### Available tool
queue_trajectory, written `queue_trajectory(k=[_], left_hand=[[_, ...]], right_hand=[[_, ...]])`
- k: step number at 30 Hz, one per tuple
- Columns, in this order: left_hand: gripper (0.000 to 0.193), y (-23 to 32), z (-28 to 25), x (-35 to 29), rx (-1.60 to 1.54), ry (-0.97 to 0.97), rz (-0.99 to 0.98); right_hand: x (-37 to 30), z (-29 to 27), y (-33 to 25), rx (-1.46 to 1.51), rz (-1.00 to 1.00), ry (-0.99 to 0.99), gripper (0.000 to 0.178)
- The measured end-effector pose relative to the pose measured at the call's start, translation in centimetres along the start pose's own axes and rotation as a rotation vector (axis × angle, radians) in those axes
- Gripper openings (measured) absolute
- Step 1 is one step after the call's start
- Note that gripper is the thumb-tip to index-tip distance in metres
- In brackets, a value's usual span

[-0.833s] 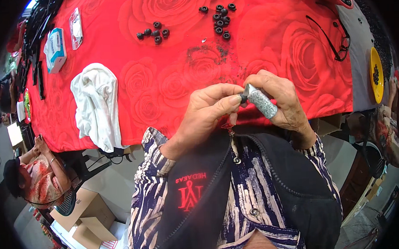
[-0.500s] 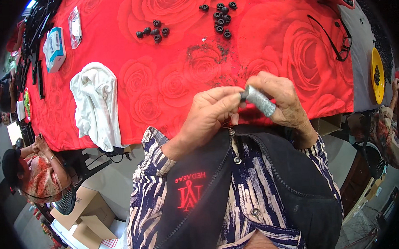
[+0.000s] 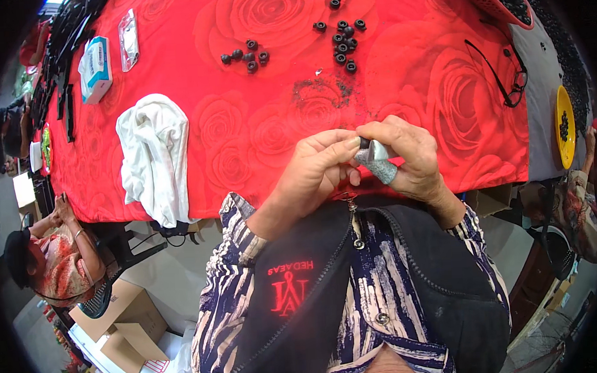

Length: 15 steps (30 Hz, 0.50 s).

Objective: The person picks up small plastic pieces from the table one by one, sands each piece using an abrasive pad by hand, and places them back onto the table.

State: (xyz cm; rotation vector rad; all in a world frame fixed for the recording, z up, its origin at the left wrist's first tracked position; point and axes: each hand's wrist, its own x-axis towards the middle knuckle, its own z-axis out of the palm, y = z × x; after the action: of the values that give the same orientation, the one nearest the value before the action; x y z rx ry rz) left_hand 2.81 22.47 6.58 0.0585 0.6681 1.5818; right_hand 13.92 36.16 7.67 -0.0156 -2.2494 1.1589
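Observation:
My left hand [image 3: 321, 162] pinches a small black part [image 3: 364, 143] between thumb and forefinger, mostly covered by the fingertips. Against it, my right hand [image 3: 410, 151] is closed around a small shiny metal blade [image 3: 377, 150]. A grey speckled sleeve [image 3: 382, 172] lies along the right thumb and seems to be wrapped round it. Both hands meet over the near edge of the red rose-patterned cloth [image 3: 258, 168]. Beyond them, black crumbs [image 3: 321, 92] are scattered. Small round black parts lie farther back in a left cluster [image 3: 249, 56] and a right cluster [image 3: 343, 41].
At left are a white cloth [image 3: 154, 153], a tissue pack [image 3: 95, 69], a clear packet [image 3: 128, 40] and black strips [image 3: 67, 110]. Glasses [image 3: 507, 77], a red basket [image 3: 497, 1] and a yellow plate [image 3: 566, 145] are at right. A person [image 3: 58, 257] sits at left.
My right hand has turned, bringing the metal blade into sight against the black part. The grey sleeve now points more toward me. The whole view has shifted slightly.

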Motion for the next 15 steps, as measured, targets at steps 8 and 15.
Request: queue_trajectory(k=[8, 15], left_hand=[[0.022, -0.37, 0.12, -0.34, -0.078, -0.019, -0.088], [0.021, -0.33, 0.85, -0.94, -0.081, -0.023, -0.086]], right_hand=[[-0.1, -0.03, -0.54, -0.161, -0.245, 0.061, 0.037], [-0.62, 0.02, -1.02, -0.196, -0.282, 0.095, 0.033]])
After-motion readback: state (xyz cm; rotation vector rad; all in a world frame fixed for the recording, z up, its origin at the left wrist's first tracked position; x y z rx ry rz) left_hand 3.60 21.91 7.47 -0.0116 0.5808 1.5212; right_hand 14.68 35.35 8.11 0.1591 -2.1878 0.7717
